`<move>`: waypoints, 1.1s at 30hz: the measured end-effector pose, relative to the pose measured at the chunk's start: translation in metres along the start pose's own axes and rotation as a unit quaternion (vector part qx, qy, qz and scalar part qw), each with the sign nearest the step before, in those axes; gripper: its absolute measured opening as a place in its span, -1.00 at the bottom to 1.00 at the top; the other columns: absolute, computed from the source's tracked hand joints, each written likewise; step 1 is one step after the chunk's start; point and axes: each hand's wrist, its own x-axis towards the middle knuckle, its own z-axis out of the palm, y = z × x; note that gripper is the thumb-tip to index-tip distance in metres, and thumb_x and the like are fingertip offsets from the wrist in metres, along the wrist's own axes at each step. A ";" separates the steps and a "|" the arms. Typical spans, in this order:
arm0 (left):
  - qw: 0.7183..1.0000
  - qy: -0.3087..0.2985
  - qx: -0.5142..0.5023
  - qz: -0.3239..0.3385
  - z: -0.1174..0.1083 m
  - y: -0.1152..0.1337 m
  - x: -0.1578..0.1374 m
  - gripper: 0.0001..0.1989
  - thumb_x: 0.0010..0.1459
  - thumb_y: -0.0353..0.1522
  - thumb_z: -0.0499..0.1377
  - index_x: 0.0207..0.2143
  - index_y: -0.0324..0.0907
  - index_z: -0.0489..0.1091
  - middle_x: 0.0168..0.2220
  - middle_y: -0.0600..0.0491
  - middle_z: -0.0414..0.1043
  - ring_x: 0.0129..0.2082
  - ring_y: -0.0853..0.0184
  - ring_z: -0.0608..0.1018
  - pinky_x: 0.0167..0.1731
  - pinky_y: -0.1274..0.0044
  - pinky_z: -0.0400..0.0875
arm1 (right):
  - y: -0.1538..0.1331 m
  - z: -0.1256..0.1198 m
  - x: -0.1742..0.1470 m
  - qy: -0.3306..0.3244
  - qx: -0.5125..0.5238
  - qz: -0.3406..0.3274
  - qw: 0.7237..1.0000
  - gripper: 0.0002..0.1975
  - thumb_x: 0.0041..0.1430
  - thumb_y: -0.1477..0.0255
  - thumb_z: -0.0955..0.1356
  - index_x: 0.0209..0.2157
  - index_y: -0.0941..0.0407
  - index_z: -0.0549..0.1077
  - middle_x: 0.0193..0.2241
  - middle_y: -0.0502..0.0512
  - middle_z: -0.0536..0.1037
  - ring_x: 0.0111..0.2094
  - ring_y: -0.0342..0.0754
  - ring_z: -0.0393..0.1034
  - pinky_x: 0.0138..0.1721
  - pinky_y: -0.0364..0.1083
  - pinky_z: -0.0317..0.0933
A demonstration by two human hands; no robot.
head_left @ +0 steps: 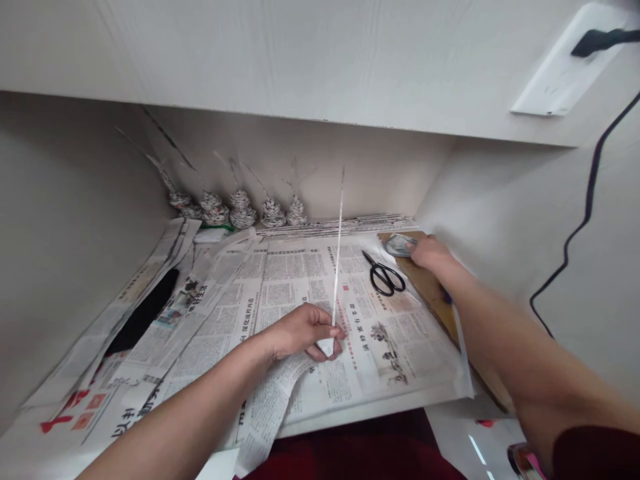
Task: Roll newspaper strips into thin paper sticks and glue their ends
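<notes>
My left hand [313, 331] is closed on a newspaper strip [285, 387]. The strip's upper part is rolled into a thin upright stick [339, 253], and its wide end trails toward my lap. At the back right, my right hand [433, 254] reaches to a small bluish-clear dish or packet [400, 245], touching its near side. The fingers there are blurred and partly hidden, so their grip is unclear. Black-handled scissors [385, 277] lie on the newspaper sheets [310, 287] between my hands.
Several woven gourd shapes [243, 208] with paper stems stand along the back wall. Thin rolled paper sticks [340, 225] lie beside them. Cut newspaper strips [145, 293] and a black object [145, 313] lie at the left. A brown board [440, 300] borders the right. An overhanging panel [300, 60] limits height.
</notes>
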 end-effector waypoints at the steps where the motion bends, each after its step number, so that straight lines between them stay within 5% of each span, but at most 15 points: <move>1: 1.000 -0.002 0.001 0.000 0.000 0.000 0.000 -0.66 0.03 -0.16 0.19 -0.29 -0.25 0.46 -0.34 -0.06 0.49 -0.36 0.33 0.53 -0.41 0.51 0.45 | 0.006 0.004 0.008 -0.011 -0.014 0.000 1.000 -0.66 0.18 0.47 0.23 -0.09 0.40 0.40 -0.10 0.62 0.40 -0.08 0.29 0.34 -0.18 0.10 0.18; 7: 1.000 -0.006 -0.001 -0.001 -0.002 0.001 0.000 -0.69 0.04 -0.17 0.18 -0.31 -0.24 0.46 -0.33 -0.05 0.49 -0.37 0.33 0.53 -0.41 0.49 0.46 | 0.012 0.019 0.022 -0.041 -0.077 -0.030 0.996 -0.70 0.14 0.61 0.23 -0.10 0.24 0.44 -0.19 0.40 0.49 -0.11 0.18 0.35 -0.14 0.07 0.14; 11: 1.000 -0.013 0.001 0.005 -0.003 0.001 0.000 -0.68 0.05 -0.16 0.18 -0.30 -0.25 0.46 -0.31 -0.06 0.49 -0.34 0.32 0.53 -0.39 0.47 0.46 | 0.015 0.013 0.021 -0.034 -0.081 -0.017 0.996 -0.73 0.23 0.43 0.21 -0.18 0.19 0.49 -0.20 0.38 0.49 -0.13 0.17 0.35 -0.17 0.09 0.14; 17: 1.000 -0.009 -0.002 0.014 -0.003 0.001 -0.001 -0.65 0.03 -0.16 0.19 -0.27 -0.26 0.46 -0.33 -0.06 0.49 -0.37 0.32 0.53 -0.42 0.48 0.47 | -0.007 0.001 0.004 0.015 -0.067 0.037 0.997 -0.48 0.16 0.13 0.24 -0.14 0.31 0.45 -0.17 0.53 0.44 -0.06 0.31 0.30 -0.16 0.17 0.14; 19: 1.000 -0.008 -0.003 0.016 -0.003 0.002 -0.002 -0.65 0.03 -0.16 0.20 -0.26 -0.26 0.46 -0.34 -0.06 0.49 -0.38 0.32 0.53 -0.43 0.48 0.47 | -0.027 -0.003 -0.015 0.058 -0.036 0.024 0.997 -0.50 0.15 0.17 0.26 -0.05 0.29 0.41 -0.07 0.52 0.39 0.04 0.33 0.20 -0.07 0.17 0.09; 21: 1.000 -0.011 -0.006 0.018 -0.002 0.003 -0.002 -0.64 0.02 -0.15 0.20 -0.27 -0.26 0.46 -0.35 -0.06 0.48 -0.39 0.32 0.53 -0.44 0.48 0.47 | -0.050 -0.006 -0.042 0.051 0.110 -0.038 0.992 -0.58 0.15 0.18 0.27 -0.10 0.18 0.46 -0.07 0.38 0.45 0.02 0.26 0.25 -0.04 0.12 0.08; 23: 1.000 -0.013 -0.010 0.022 -0.001 0.004 -0.003 -0.65 0.02 -0.16 0.21 -0.28 -0.26 0.46 -0.36 -0.05 0.48 -0.39 0.32 0.53 -0.43 0.48 0.46 | -0.072 -0.005 -0.073 -0.097 0.337 -0.107 0.931 -0.62 0.15 0.12 0.26 -0.22 0.08 0.54 -0.14 0.22 0.52 -0.07 0.15 0.35 -0.10 0.04 0.15; 25: 0.999 -0.014 -0.011 0.027 0.000 0.004 -0.003 -0.65 0.01 -0.16 0.21 -0.29 -0.27 0.46 -0.38 -0.04 0.48 -0.39 0.34 0.52 -0.43 0.50 0.46 | -0.089 -0.001 -0.100 -0.260 0.506 -0.156 0.808 -0.62 0.12 0.11 0.28 -0.17 0.03 0.53 -0.09 0.15 0.51 -0.06 0.09 0.35 -0.14 0.02 0.18; 27: 0.999 -0.012 -0.008 0.030 0.001 0.003 -0.003 -0.65 0.01 -0.16 0.22 -0.29 -0.27 0.47 -0.37 -0.04 0.48 -0.39 0.34 0.52 -0.43 0.50 0.45 | -0.102 0.008 -0.118 -0.314 0.591 -0.172 0.723 -0.64 0.10 0.13 0.31 -0.18 0.05 0.54 -0.07 0.14 0.50 -0.03 0.05 0.32 -0.12 -0.01 0.16; 33: 1.000 -0.011 0.007 0.016 0.002 0.001 -0.002 -0.63 -0.04 -0.15 0.25 -0.32 -0.28 0.48 -0.34 -0.08 0.50 -0.37 0.30 0.53 -0.41 0.47 0.46 | -0.111 0.035 -0.123 -0.276 0.700 -0.117 0.649 -0.76 -0.02 0.21 0.42 -0.40 0.10 0.57 -0.30 0.10 0.55 -0.24 -0.07 0.36 -0.21 -0.08 0.15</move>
